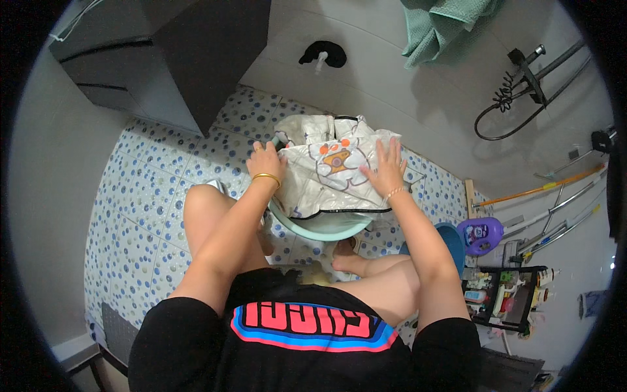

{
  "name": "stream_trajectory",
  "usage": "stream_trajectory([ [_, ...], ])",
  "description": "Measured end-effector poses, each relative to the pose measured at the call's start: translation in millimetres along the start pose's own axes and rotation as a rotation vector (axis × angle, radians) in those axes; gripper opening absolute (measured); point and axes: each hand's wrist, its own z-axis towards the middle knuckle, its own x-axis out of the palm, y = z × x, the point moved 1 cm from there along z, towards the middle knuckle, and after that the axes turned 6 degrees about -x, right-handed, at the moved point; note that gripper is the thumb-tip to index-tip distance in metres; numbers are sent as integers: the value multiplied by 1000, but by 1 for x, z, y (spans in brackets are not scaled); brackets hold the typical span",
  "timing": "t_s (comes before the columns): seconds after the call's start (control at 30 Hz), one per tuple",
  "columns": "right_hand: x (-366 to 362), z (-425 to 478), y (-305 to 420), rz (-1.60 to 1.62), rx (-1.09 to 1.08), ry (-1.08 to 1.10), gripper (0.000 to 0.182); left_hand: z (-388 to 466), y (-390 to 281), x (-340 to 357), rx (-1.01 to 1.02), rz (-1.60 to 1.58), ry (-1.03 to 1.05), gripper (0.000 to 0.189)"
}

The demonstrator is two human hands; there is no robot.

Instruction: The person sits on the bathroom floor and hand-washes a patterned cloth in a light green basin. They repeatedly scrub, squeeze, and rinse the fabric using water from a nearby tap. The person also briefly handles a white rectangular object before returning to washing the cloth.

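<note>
A white quilted fabric item point(343, 188) with a cartoon print and black edging lies bunched over a pale green basin point(321, 235), between my knees. My left hand point(267, 161), with a gold bangle at the wrist, is at the item's left edge by the basin's rim; its fingers are bent, and whether they grip the cloth cannot be told. My right hand point(388, 169) rests flat on the item's right side, fingers spread. The inside of the basin is mostly hidden under the fabric.
A dark cabinet point(215, 54) stands at the upper left. On the right are a blue bucket point(451, 245), a purple detergent bottle point(482, 235), mop handles point(543, 188) and a black rack point(507, 299) of bottles. A green towel point(441, 29) and shower hose point(509, 136) hang by the wall.
</note>
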Motion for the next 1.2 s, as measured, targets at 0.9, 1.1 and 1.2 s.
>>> stream_trajectory([
  [0.9, 16, -24, 92, 721, -329, -715, 45, -89, -80, 12, 7, -1477, 1158, 72],
  [1.1, 1, -11, 100, 1265, 20, -320, 44, -77, -47, -80, 757, -1173, 968, 63],
  [1.2, 0, 3, 88, 1238, 11, -318, 40, -35, 17, -131, 679, -1386, 709, 31],
])
